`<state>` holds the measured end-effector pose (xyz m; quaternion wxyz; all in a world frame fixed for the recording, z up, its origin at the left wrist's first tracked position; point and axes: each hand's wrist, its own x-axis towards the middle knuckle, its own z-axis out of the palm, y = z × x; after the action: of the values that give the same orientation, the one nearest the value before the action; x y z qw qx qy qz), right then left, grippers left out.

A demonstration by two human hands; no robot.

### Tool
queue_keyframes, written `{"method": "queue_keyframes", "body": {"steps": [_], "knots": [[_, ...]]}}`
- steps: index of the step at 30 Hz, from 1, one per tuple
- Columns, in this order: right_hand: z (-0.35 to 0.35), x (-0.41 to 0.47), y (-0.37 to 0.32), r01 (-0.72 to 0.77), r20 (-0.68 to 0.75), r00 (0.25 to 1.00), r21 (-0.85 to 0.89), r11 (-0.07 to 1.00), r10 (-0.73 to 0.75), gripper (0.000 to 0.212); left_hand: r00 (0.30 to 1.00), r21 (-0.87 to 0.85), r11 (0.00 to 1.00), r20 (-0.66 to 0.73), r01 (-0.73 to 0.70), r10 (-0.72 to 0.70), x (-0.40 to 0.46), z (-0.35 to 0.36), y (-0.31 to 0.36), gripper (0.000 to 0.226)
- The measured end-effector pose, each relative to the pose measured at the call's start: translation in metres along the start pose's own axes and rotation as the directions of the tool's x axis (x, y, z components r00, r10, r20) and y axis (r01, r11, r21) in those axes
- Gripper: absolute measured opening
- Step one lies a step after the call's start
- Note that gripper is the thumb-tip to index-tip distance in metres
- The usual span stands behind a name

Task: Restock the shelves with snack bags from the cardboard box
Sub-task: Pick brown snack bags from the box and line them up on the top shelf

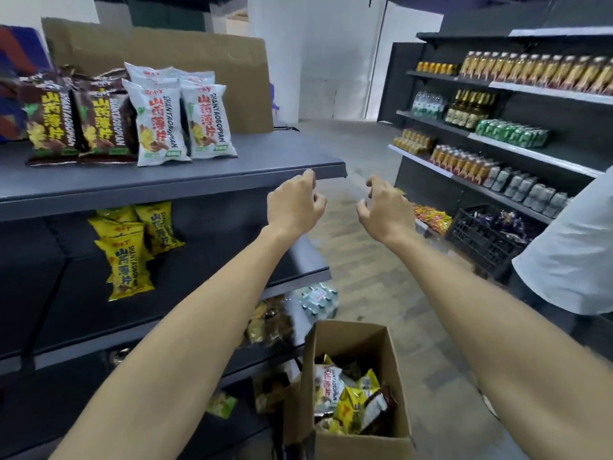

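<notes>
An open cardboard box [351, 343] stands on the floor at the bottom centre, holding several white, yellow and brown snack bags [348, 400]. On the grey top shelf [166, 180] at the left stand white snack bags [180, 117] beside brown snack bags [76, 117]. Yellow snack bags [132, 247] sit on the shelf below. My left hand [295, 202] hovers just off the top shelf's right corner, fingers loosely curled, holding nothing. My right hand [384, 207] hangs beside it over the aisle, fingers also loosely curled and empty.
A drinks shelving unit [497, 127] lines the right side of the aisle. A black crate [481, 240] of wrapped goods sits on the floor there. A person in a light shirt [570, 247] stands at the right edge. A pack of water bottles [318, 300] lies near the box.
</notes>
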<state>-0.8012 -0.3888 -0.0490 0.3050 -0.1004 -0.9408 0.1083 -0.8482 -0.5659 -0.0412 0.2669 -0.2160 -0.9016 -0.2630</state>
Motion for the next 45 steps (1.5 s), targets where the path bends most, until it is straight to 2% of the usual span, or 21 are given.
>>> {"method": "queue_keyframes", "body": {"steps": [3,5,7,10,16,19,25,29,33,37,41,45], "knots": [[0.011,-0.019,0.031,-0.028,0.079,0.997,0.015,0.999,0.027,0.032,0.995,0.008,1.000,0.099,0.020,-0.021,-0.023,0.027,0.018,0.019],[0.022,-0.036,0.051,-0.056,0.117,0.992,0.049,0.997,0.050,0.029,0.970,0.008,1.000,0.241,0.009,-0.011,-0.040,0.050,0.025,0.023],[0.034,-0.059,0.068,-0.091,0.172,0.982,0.077,0.993,0.077,0.027,0.917,0.024,0.999,0.398,-0.023,0.012,-0.064,0.075,0.025,0.023],[0.059,-0.094,0.090,-0.163,0.280,0.950,0.080,0.983,0.135,0.024,0.829,0.047,0.998,0.559,-0.033,0.001,-0.101,0.109,0.018,0.019],[0.101,-0.159,0.125,-0.316,0.481,0.837,0.038,0.948,0.260,0.022,0.699,0.051,0.999,0.715,-0.016,-0.025,-0.159,0.163,0.001,0.016],[0.115,-0.188,0.136,-0.358,0.574,0.761,-0.015,0.934,0.301,0.022,0.651,0.033,0.999,0.759,-0.018,-0.013,-0.179,0.184,-0.008,0.011],[0.139,-0.240,0.139,-0.422,0.686,0.600,-0.164,0.891,0.411,0.021,0.551,0.035,0.999,0.834,-0.001,-0.029,-0.226,0.215,-0.027,0.016],[0.158,-0.266,0.133,-0.426,0.729,0.517,-0.236,0.873,0.449,0.026,0.521,-0.042,0.997,0.853,0.061,0.004,-0.251,0.231,-0.037,0.012],[0.177,-0.289,0.130,-0.484,0.760,0.422,-0.273,0.831,0.495,0.026,0.412,-0.091,0.985,0.911,0.146,0.023,-0.275,0.247,-0.051,0.016],[0.186,-0.305,0.123,-0.491,0.777,0.374,-0.298,0.818,0.507,0.034,0.339,-0.110,0.972,0.940,0.210,0.033,-0.295,0.255,-0.054,0.015],[0.197,-0.312,0.114,-0.470,0.806,0.256,-0.379,0.797,0.534,0.047,0.296,-0.106,0.952,0.955,0.286,0.018,-0.312,0.260,-0.041,0.009],[0.206,-0.313,0.114,-0.438,0.810,0.160,-0.453,0.776,0.563,0.056,0.292,-0.109,0.942,0.956,0.317,0.012,-0.326,0.265,-0.027,0.010]]}}
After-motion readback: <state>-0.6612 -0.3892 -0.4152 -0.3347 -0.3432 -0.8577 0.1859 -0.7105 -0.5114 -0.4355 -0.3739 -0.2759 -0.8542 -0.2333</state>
